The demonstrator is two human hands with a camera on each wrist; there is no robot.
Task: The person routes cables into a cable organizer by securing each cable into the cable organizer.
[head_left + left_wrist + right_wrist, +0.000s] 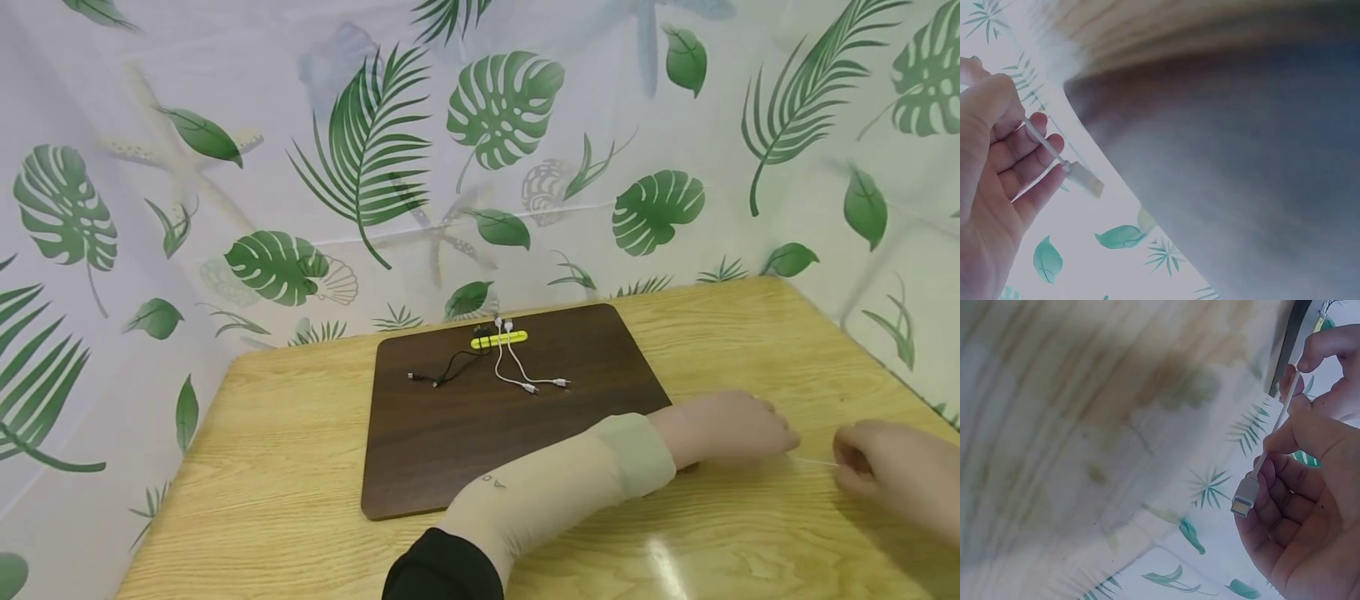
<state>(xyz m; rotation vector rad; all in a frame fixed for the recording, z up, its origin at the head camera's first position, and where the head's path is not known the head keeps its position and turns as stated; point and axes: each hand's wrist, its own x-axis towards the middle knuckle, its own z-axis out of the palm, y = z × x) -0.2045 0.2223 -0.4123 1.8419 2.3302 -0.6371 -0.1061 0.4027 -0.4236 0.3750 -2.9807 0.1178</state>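
Observation:
A white charging cable stretches between both hands over the table's right side. My left hand pinches it between thumb and forefinger, with the other fingers loosely bent behind. In the left wrist view, a white plug hangs off the cable past those fingertips. On the right, my right hand pinches the cable close to its other end. The right wrist view shows that end's white plug with a metal tip resting against the curled fingers, and the left hand higher up the same cable.
A dark brown board lies on the light wooden table, left of the hands. Near its back edge, a yellow cable holder carries white cables and black cable. A leaf-patterned cloth hangs behind.

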